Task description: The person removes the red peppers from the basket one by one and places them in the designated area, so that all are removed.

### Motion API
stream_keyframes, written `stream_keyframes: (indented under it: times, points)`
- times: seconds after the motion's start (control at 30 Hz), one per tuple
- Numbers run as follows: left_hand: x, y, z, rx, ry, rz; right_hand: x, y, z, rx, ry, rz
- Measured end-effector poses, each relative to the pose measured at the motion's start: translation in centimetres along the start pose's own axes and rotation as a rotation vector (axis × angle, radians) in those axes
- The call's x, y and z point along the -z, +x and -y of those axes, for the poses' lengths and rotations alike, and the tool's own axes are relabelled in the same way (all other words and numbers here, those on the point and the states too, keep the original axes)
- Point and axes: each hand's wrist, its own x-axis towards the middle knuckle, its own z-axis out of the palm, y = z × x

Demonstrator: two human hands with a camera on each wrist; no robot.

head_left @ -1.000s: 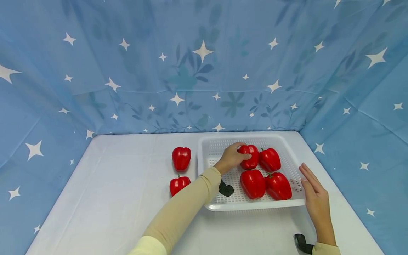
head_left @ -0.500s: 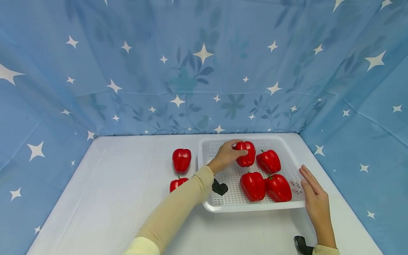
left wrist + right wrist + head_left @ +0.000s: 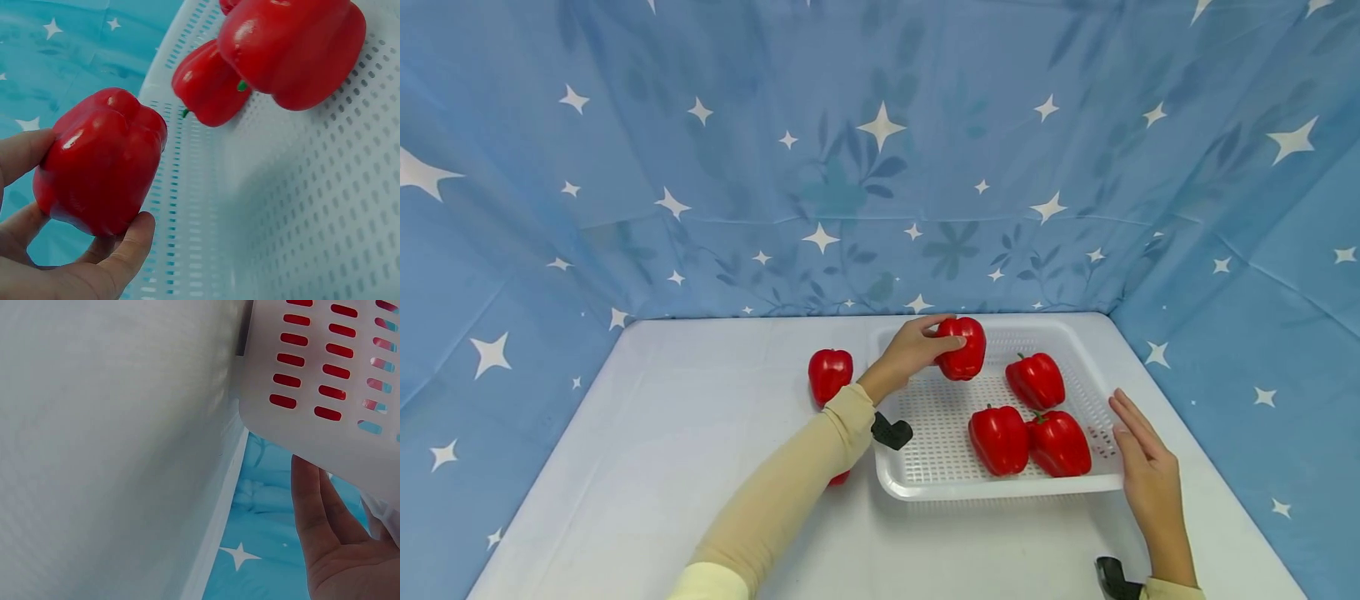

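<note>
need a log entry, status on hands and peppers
Left hand grips a red pepper above the white basket. Right hand flat against the basket's right wall. Three peppers inside; nothing blocking.

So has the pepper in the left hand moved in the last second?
Yes. The held pepper has risen and shifted left, toward the basket's far left corner, away from the three peppers lying inside.

A white table [image 3: 662,467] carries a white perforated basket [image 3: 1000,487] on its right half, and two red peppers to the basket's left, one far [image 3: 830,375], one near [image 3: 839,477]
</note>
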Motion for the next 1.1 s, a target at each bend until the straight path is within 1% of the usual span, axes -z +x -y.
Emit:
stream_keyframes:
  times: [0.1, 0.23, 0.4, 0.5, 0.67, 0.77, 1.1]
  points:
    - [0.6, -0.3, -0.6, -0.01, -0.009, 0.013, 0.0, 0.0, -0.1, 0.007, 0.006, -0.002]
    - [1.4, -0.7, -1.1, -0.016, 0.015, 0.012, 0.0, 0.2, -0.1, 0.011, 0.01, -0.004]
    - [2.3, -1.4, -1.4, -0.026, 0.051, 0.004, -0.1, 0.2, 0.0, 0.008, 0.014, -0.002]
    - [2.8, -1.9, -1.5, -0.039, 0.054, 0.009, -0.1, 0.2, 0.0, 0.006, 0.009, -0.003]
    - [3.8, -2.5, -1.4, -0.061, 0.052, 0.015, -0.1, 0.3, 0.0, 0.0, -0.005, -0.002]
    - [4.5, -2.9, -1.4, -0.067, 0.048, 0.007, 0.0, 0.3, -0.1, -0.003, -0.009, 0.004]
    - [6.4, -4.5, -1.0, -0.082, 0.077, -0.029, 0.1, 0.1, -0.1, -0.005, -0.001, 0.004]
